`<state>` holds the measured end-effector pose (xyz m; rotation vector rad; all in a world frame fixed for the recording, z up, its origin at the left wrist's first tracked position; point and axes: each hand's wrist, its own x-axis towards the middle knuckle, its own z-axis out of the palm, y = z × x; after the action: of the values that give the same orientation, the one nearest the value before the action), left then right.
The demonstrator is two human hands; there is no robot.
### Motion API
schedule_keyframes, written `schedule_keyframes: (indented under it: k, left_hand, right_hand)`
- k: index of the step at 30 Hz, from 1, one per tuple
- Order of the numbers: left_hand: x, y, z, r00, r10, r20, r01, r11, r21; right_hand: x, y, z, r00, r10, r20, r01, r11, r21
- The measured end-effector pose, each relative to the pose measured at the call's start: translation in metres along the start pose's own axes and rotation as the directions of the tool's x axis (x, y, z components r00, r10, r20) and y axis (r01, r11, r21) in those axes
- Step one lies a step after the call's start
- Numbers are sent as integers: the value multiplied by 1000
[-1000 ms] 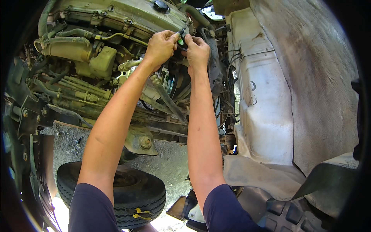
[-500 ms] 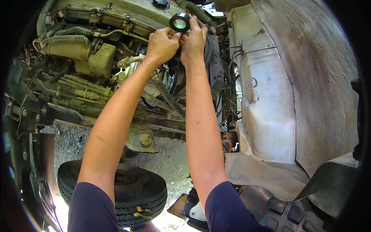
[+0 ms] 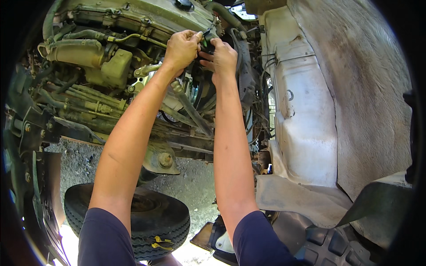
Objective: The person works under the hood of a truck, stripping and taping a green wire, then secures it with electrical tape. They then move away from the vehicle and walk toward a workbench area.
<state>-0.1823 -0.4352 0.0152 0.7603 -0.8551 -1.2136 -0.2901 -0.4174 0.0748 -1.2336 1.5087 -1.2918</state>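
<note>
Near the top centre, my left hand (image 3: 183, 48) is closed, its thumb and index finger pinching at a small dark piece. That piece, with a green gleam, looks like the roll of black tape (image 3: 205, 41) turned almost edge-on; its outline is partly lost against the dark engine parts. Just right of it is my right hand (image 3: 225, 58), its fingers apart and the lower ones stretched toward the left hand. Its fingertips are close to the roll; contact is unclear. Both hands are over the front end of a dusty engine (image 3: 133, 17).
Metal pipes and a rubber hose (image 3: 191, 108) run below the hands. A white metal panel (image 3: 308, 119) and a tan fabric-like cover (image 3: 368, 88) stand to the right. Below lies a tyre (image 3: 159, 217) with yellow-handled pliers (image 3: 162, 241) on it, over gravel ground (image 3: 195, 181).
The tape roll, face-on above the hands before, has dropped between them and turned edge-on. My right hand has moved down and its fingers have spread; my left hand has shifted slightly left.
</note>
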Motion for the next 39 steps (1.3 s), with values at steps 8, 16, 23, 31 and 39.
schedule_keyframes:
  k: [8, 16, 23, 31, 39]
  left_hand:
    - [-2, 5, -1, 999, -2, 46, -1, 998, 69]
    - [-9, 7, 5, 991, 134, 23, -132, 908, 398]
    - [-9, 8, 3, 983, 184, 9, -158, 818, 553]
    - [-2, -4, 3, 985, 159, -69, -117, 904, 412]
    - [6, -9, 2, 994, 83, -70, -56, 947, 316]
  right_hand:
    - [24, 6, 11, 991, -113, -65, 117, 991, 65]
    - [25, -6, 10, 950, -190, 248, 137, 967, 216]
    - [26, -17, 21, 973, -165, 160, 185, 976, -118]
    - [8, -32, 25, 988, -137, 75, 146, 980, -138]
    - [-20, -2, -2, 996, 19, -89, -33, 988, -149]
